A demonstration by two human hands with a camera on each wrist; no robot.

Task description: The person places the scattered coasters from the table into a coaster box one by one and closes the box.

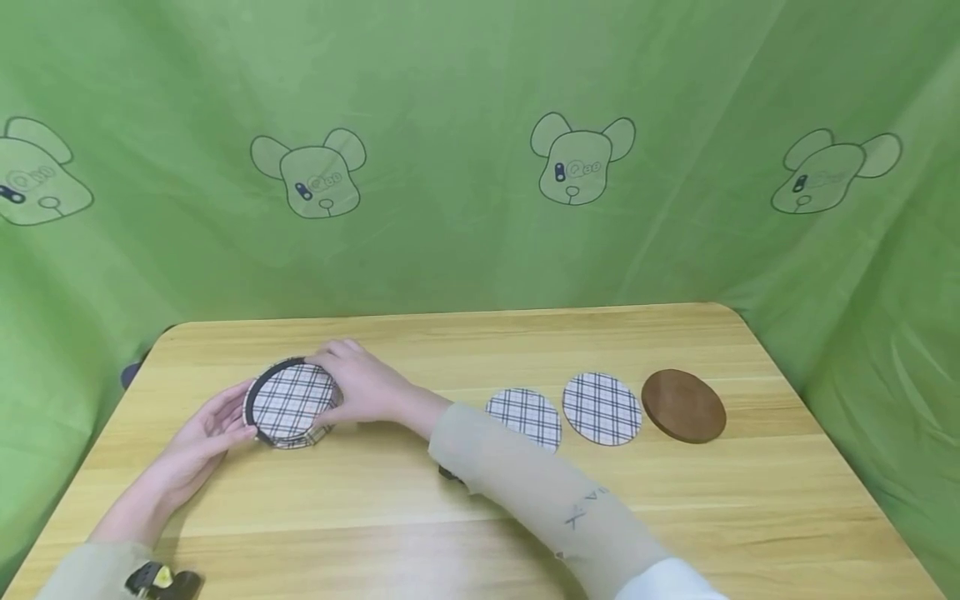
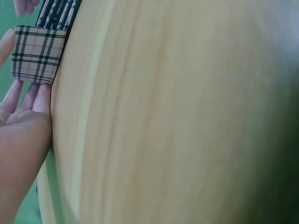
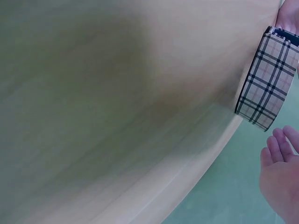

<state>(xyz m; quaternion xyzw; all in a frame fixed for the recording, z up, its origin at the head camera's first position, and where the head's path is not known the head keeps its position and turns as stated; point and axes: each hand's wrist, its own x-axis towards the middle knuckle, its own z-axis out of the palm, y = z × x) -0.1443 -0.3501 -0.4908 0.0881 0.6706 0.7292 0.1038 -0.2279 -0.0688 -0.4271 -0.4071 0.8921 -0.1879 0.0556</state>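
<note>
A round plaid coaster holder (image 1: 312, 439) with a dark inner rim stands toward the left of the table; the left wrist view shows coaster edges (image 2: 58, 14) stacked in its side gap. A plaid coaster (image 1: 288, 404) lies on top. My left hand (image 1: 198, 446) grips the holder's left side, fingers round the wall and thumb at the near rim. From the right, my right hand (image 1: 363, 385) spans the top coaster's edge, fingers at the far rim and thumb at the near one. In the right wrist view its fingers (image 3: 278, 142) lie close beside the plaid wall.
To the right lie two plaid coasters (image 1: 525, 417), (image 1: 602, 408) and a brown round disc (image 1: 682, 406) in a row. My right sleeve (image 1: 547, 500) partly covers the nearer coaster. A green curtain (image 1: 450, 167) surrounds the wooden table (image 1: 375, 517).
</note>
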